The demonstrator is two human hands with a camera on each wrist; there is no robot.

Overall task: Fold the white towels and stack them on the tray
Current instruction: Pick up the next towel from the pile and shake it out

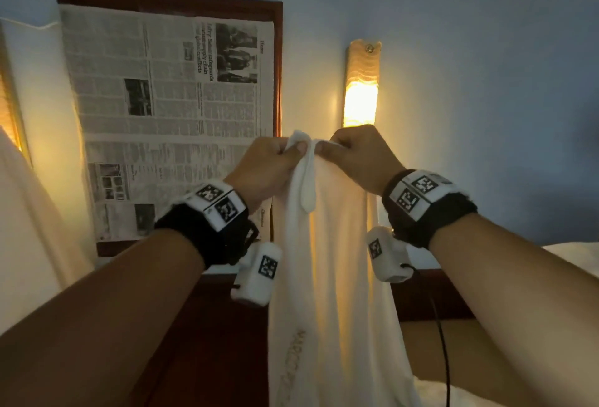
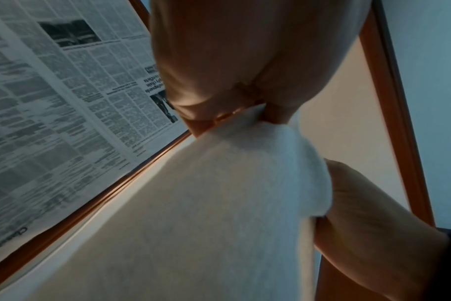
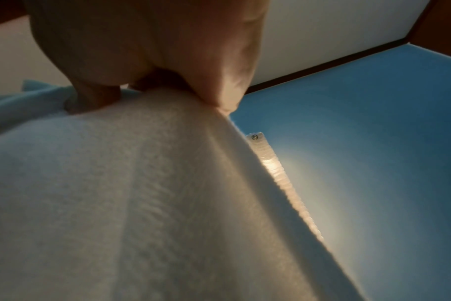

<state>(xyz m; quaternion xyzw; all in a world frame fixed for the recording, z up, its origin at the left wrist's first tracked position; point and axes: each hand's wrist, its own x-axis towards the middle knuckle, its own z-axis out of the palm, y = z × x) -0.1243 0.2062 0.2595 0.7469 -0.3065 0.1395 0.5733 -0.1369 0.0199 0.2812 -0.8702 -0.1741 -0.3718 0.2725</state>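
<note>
The towel [image 1: 327, 277] hangs lengthwise in the air, held up by its top edge in front of the wall. The left hand [image 1: 269, 163] pinches one bunched corner and the right hand [image 1: 359, 157] pinches the edge just beside it, knuckles nearly touching. Behind are a framed newspaper [image 1: 168, 108], a lit wall lamp [image 1: 361, 88] and a bed [image 1: 570, 257].

White towel [image 1: 327, 277] hung lengthwise in the air, top edge bunched and pinched between both hands side by side, one corner flopped over at the top. Faint embroidered lettering near its lower part, unreadable. Tray not in view.
</note>
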